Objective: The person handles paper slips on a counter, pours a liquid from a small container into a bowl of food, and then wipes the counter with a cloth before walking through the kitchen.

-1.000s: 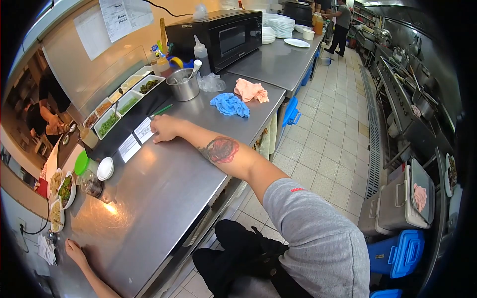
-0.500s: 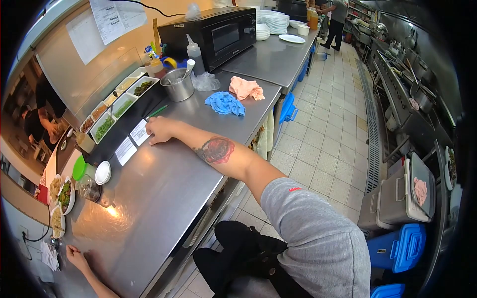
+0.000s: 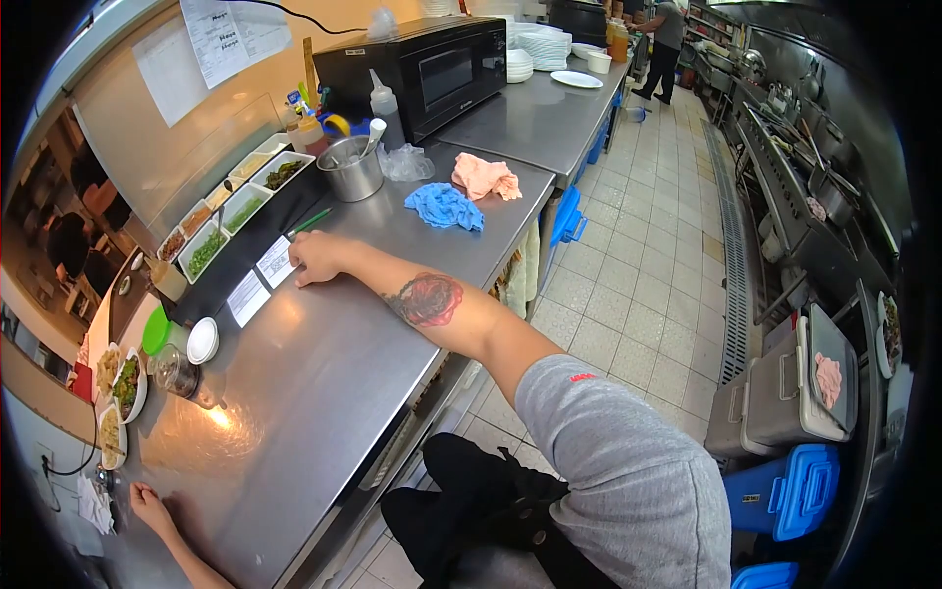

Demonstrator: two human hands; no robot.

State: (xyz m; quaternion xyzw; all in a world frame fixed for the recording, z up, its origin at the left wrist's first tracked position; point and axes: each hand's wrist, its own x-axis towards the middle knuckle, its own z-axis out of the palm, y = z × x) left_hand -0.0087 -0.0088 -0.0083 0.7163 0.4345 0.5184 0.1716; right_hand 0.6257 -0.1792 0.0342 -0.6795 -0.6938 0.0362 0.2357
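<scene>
Nothing is gripped: the right hand (image 3: 316, 257) is laid flat on a paper ticket (image 3: 276, 261) on the steel counter (image 3: 334, 373). The left hand (image 3: 147, 503) rests open, near the plates (image 3: 126, 385). The ticket is judged light and flimsy, best pinched at its free edge.

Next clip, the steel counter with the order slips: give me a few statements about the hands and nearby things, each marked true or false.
1. The right hand rests on the counter beside a white paper slip. True.
2. The left hand holds a glass jar. False: it lies flat on the counter, holding nothing.
3. A blue cloth and a pink cloth lie side by side. True.
4. The microwave door hangs open. False: it is closed.
5. A green pen lies just beyond the right hand. True.
</scene>
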